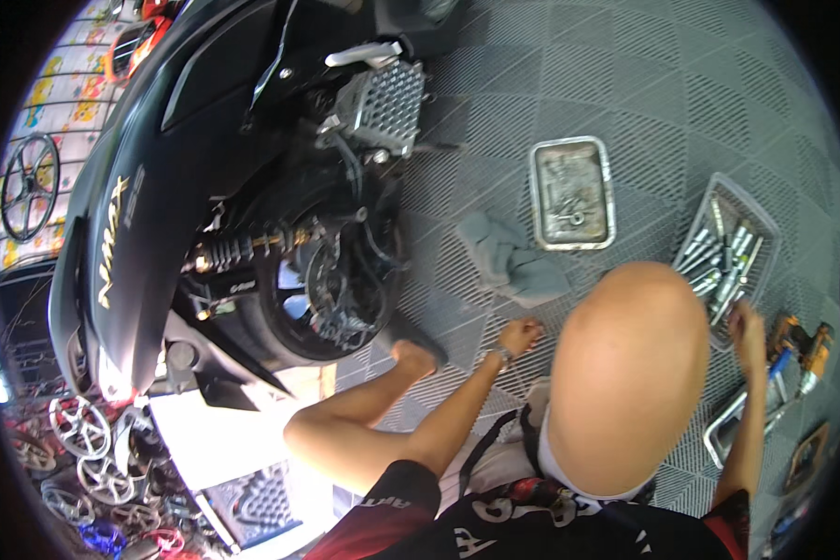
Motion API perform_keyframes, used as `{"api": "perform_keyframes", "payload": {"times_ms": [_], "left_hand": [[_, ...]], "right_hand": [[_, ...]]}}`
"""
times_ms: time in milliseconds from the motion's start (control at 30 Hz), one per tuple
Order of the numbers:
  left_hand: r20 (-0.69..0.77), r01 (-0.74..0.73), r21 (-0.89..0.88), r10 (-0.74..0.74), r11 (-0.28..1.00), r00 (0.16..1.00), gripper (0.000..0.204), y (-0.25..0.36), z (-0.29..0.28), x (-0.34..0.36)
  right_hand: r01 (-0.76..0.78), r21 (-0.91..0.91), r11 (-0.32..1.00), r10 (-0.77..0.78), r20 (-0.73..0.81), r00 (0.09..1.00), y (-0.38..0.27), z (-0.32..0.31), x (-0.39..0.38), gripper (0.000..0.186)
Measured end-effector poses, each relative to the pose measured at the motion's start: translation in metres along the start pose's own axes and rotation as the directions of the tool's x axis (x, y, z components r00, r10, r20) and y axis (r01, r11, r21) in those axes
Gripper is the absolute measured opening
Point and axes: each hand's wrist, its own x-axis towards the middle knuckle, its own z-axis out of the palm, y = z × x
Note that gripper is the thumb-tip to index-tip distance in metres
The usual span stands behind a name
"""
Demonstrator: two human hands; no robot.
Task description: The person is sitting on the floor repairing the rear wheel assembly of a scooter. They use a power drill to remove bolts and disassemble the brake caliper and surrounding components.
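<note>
My left hand point(521, 334) hangs over the floor beside my raised knee, its fingers curled in; whether anything small is inside them is hidden. At the near end of a clear plastic bin point(765, 217), my right hand point(746, 329) has its fingers bent together, and I cannot make out what they grip. Several silver sockets and bars point(716, 259) fill that bin. A grey cloth point(509, 257) lies crumpled on the floor beyond my left hand. Behind it is a metal tray point(535, 201) with small bolts and parts in it.
To the left stands a black scooter point(126, 243) with its rear wheel point(275, 327) and hub exposed, and a perforated radiator cover point(389, 107). Orange-and-blue tools point(817, 359) lie right of my right hand. Several loose wheels point(79, 429) are stacked at the lower left.
</note>
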Motion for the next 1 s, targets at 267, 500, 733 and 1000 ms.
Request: {"api": "perform_keyframes", "payload": {"times_ms": [267, 500, 733, 1000], "left_hand": [[-0.080, -0.011, -0.027, 0.009, 1.000, 0.997, 0.024, -0.015, 0.018, -0.022], [-0.056, 0.110, 0.009, -0.109, 0.994, 0.992, 0.032, -0.053, 0.030, -0.040], [0.043, 0.232, -0.007, -0.232, 0.973, 0.972, 0.033, -0.020, 0.017, -0.035], [-0.108, -0.002, 0.038, 0.006, 0.999, 0.994, 0.038, -0.060, 0.035, -0.031]], "right_hand": [[0.112, -0.439, 0.891, -0.160, -0.074, 0.984, 0.006, 0.039, 0.152, 0.049], [0.072, -0.656, 0.752, -0.115, -0.023, 0.993, 0.002, 0.052, 0.156, 0.039], [0.113, -0.727, 0.677, -0.064, 0.096, 0.993, 0.039, 0.053, 0.173, 0.060], [0.284, -0.711, 0.643, -0.102, 0.288, 0.952, 0.013, 0.031, 0.187, 0.090]]}}
